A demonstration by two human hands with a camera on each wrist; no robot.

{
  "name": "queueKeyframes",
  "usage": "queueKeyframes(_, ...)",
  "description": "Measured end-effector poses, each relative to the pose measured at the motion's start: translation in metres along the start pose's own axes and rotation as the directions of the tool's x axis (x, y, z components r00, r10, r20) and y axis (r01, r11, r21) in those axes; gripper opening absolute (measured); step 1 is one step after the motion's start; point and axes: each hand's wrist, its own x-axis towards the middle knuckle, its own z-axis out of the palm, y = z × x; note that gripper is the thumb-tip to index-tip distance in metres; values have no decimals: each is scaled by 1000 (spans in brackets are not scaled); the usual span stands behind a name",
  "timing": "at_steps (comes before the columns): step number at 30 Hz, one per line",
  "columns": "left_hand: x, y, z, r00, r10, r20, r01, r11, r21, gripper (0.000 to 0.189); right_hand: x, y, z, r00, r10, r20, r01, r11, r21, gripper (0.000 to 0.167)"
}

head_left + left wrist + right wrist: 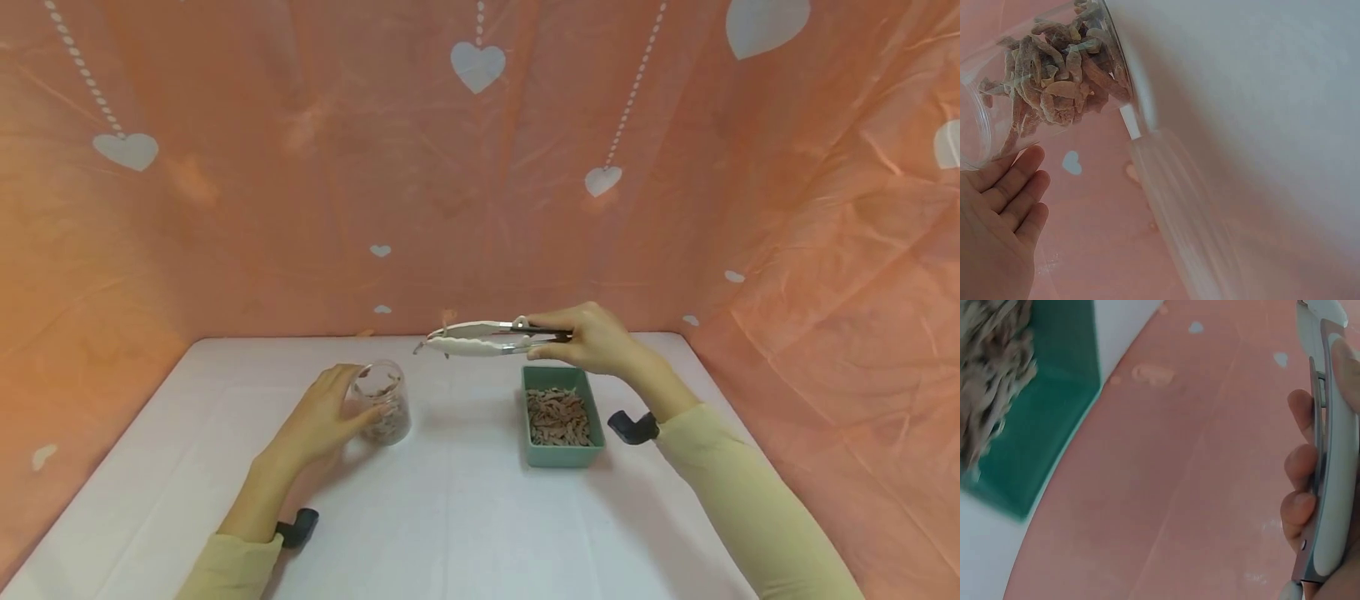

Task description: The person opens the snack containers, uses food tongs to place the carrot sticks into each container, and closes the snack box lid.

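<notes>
A clear jar [402, 400] partly filled with brownish dried strips [1054, 78] stands on the table. My left hand [318, 421] holds it from the left, thumb across its near side and fingers round the far side. My right hand [596, 340] grips a pair of tongs [476, 344] with pale tips and metal handles. The tongs lie nearly level above the table, tips pointing left, a little right of and above the jar's mouth. A few small strips [448, 320] stick out at the tips. Below the right hand is a green box [564, 457] holding many similar strips [557, 417].
A white cloth covers the table [465, 517]. An orange curtain with white hearts [477, 67] hangs behind it and along both sides. Dark camera mounts [633, 427] are worn on both wrists.
</notes>
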Motion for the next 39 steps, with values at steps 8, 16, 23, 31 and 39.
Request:
queueKeyframes(8,0,0,1,1000,17,-10,-17,1000,3,73,31,-10,30,999,-19,48,20,1000,-12,52)
queueKeyframes(16,1,-1,4,999,28,-21,-27,1000,15,73,48,-12,50,994,-10,107,10,1000,-3,51)
queueKeyframes(23,1,0,3,999,28,-26,-28,1000,4,72,56,-17,61,983,17,182,-4,997,-73,51)
queueKeyframes(31,1,2,2,999,41,-28,-41,999,2,69,56,-24,66,976,22,217,10,990,-144,56)
queueKeyframes(39,1,-1,3,999,32,-27,-31,999,17,72,54,-25,69,975,27,222,4,991,-137,58)
